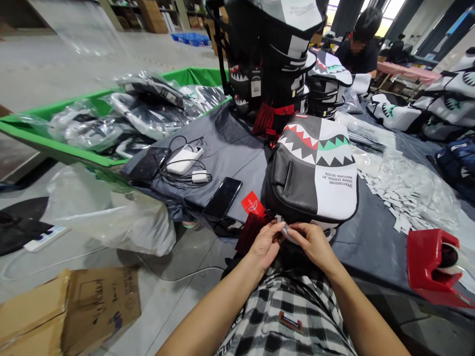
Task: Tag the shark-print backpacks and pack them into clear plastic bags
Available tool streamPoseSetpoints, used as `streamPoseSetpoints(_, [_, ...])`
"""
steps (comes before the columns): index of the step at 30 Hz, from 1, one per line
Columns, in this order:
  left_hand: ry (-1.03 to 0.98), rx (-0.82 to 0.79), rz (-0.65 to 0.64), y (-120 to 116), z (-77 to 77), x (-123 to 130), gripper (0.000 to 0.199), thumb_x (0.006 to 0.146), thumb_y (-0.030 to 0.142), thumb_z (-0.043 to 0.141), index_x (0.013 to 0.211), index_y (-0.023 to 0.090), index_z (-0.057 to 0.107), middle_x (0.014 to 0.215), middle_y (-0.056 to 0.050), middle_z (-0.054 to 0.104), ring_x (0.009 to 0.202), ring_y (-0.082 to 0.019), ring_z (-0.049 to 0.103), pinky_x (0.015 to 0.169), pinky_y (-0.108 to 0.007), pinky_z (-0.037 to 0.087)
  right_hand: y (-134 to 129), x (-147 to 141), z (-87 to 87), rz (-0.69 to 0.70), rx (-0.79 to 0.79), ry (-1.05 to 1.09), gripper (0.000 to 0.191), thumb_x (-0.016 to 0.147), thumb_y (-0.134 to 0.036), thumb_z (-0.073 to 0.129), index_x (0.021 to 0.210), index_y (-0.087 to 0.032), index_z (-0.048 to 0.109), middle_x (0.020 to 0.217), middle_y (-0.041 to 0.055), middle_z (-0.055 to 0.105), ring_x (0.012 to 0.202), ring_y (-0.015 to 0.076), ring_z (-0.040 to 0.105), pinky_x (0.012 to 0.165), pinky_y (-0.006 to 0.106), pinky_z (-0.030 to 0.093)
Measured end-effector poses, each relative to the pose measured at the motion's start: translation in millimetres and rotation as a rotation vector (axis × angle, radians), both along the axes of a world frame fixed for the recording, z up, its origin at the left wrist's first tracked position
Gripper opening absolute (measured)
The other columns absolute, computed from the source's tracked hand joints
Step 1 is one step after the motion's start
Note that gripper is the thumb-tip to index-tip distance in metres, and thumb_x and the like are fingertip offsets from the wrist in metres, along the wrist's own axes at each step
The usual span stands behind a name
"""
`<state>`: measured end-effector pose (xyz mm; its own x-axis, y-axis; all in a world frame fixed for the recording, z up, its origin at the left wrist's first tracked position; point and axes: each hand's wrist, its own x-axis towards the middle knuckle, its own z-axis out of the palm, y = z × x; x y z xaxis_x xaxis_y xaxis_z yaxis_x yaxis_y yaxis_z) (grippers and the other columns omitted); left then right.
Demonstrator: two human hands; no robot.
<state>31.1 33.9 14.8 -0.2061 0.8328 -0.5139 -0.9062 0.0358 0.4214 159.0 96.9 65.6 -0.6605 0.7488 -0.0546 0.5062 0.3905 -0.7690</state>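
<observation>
A black, grey and white bag (315, 173) with a shark-teeth print lies on the dark table cover, its edge toward me. Just below that edge, my left hand (267, 242) and my right hand (311, 242) meet, fingertips pinched together. Between them is a small greyish-white piece (282, 225), which both hands hold; its exact form is too small to tell. A red tag (253, 203) lies left of the bag, beside dark red straps (250, 232) that hang at the table edge.
Stacked bags (267, 59) stand behind. A phone (223, 198) and white charger (185, 158) lie left; a green bin (92, 153) holds wrapped bags. On the right are white paper pieces (397, 205) and a red tape dispenser (426, 267). A person (359, 49) is beyond.
</observation>
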Motion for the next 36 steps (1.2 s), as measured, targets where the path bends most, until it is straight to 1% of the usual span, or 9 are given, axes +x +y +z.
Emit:
streamPoseSetpoints(5, [0.169,0.035,0.005,-1.1,5.1,0.9,0.043,0.047,0.033,0.091,0.078,0.014,0.068,0.075,0.0,0.069,0.068,-0.011,0.061,0.072,-0.024,0.047,-6.9,-2.8,-13.7,-0.082,0.134,-0.016,0.024,0.093,-0.039,0.057,0.09,-0.025,0.077,0.087,0.0049,0.078,0.076,0.0213,0.07,0.072,0.028,0.048])
streamPoseSetpoints(10, [0.512,-0.042,0.064,-4.6,11.9,-1.6,0.034,0.052,0.036,0.085,0.072,0.013,0.069,0.066,0.0,0.067,0.063,-0.012,0.058,0.067,-0.025,0.045,-14.3,3.1,-7.5,-0.156,0.124,0.156,0.033,0.098,-0.044,0.049,0.091,-0.021,0.072,0.081,0.0045,0.076,0.073,0.0186,0.07,0.069,0.026,0.05])
streamPoseSetpoints(19, [0.258,-0.029,0.052,3.5,8.2,6.0,0.028,0.046,0.03,0.076,0.06,0.016,0.056,0.059,0.004,0.056,0.057,-0.01,0.052,0.062,-0.024,0.044,-5.4,7.6,0.0,0.037,0.133,0.033,0.023,0.095,-0.038,0.057,0.089,-0.023,0.073,0.086,0.0022,0.077,0.075,0.0193,0.07,0.068,0.027,0.047])
streamPoseSetpoints(25, [0.32,0.004,0.048,1.9,6.4,4.5,0.034,0.053,0.037,0.079,0.072,0.017,0.061,0.069,0.003,0.062,0.066,-0.012,0.057,0.069,-0.025,0.047,-7.6,2.9,-8.6,0.02,0.279,-0.049,0.021,0.096,-0.033,0.058,0.093,-0.023,0.076,0.084,0.0039,0.076,0.073,0.0185,0.069,0.067,0.027,0.046])
streamPoseSetpoints(27, [0.605,0.015,-0.027,-5.0,4.1,-2.6,0.033,0.066,0.045,0.075,0.076,0.017,0.063,0.071,0.002,0.062,0.069,-0.013,0.057,0.072,-0.026,0.047,-12.5,0.5,-13.3,-0.035,0.368,-0.063,0.022,0.097,-0.034,0.057,0.097,-0.025,0.076,0.083,0.0037,0.075,0.072,0.0177,0.068,0.065,0.026,0.044])
streamPoseSetpoints(29, [1.062,-0.008,-0.069,-13.6,2.0,-12.0,0.033,0.079,0.05,0.068,0.081,0.017,0.064,0.076,0.001,0.062,0.074,-0.015,0.058,0.073,-0.028,0.048,-17.7,-1.3,-18.5,-0.086,0.423,-0.047,0.024,0.1,-0.034,0.053,0.097,-0.025,0.075,0.082,0.0032,0.073,0.072,0.0165,0.067,0.065,0.025,0.043])
streamPoseSetpoints(31, [1.504,0.003,0.002,-20.0,2.7,-22.7,0.03,0.087,0.047,0.064,0.096,0.018,0.065,0.089,-0.003,0.064,0.084,-0.018,0.06,0.079,-0.031,0.049,-21.6,-2.5,-23.1,-0.126,0.462,-0.033,0.026,0.101,-0.034,0.05,0.096,-0.024,0.073,0.083,0.0033,0.072,0.072,0.0161,0.067,0.065,0.025,0.043])
streamPoseSetpoints(33, [1.849,0.158,0.047,-20.6,8.2,-34.3,0.025,0.093,0.036,0.061,0.112,0.02,0.062,0.104,-0.006,0.064,0.098,-0.02,0.059,0.089,-0.035,0.048,-23.3,-2.7,-25.9,-0.132,0.491,-0.026,0.025,0.101,-0.033,0.05,0.096,-0.023,0.072,0.084,0.0038,0.071,0.074,0.0164,0.067,0.065,0.025,0.043])
streamPoseSetpoints(36, [2.19,0.551,-0.236,-9.5,24.5,-53.6,0.02,0.097,0.022,0.055,0.115,0.021,0.063,0.104,-0.005,0.068,0.101,-0.02,0.055,0.089,-0.034,0.044,-22.0,1.2,-24.1,-0.057,0.514,0.002,0.024,0.102,-0.03,0.048,0.096,-0.023,0.07,0.082,0.004,0.068,0.071,0.0164,0.065,0.064,0.025,0.044])
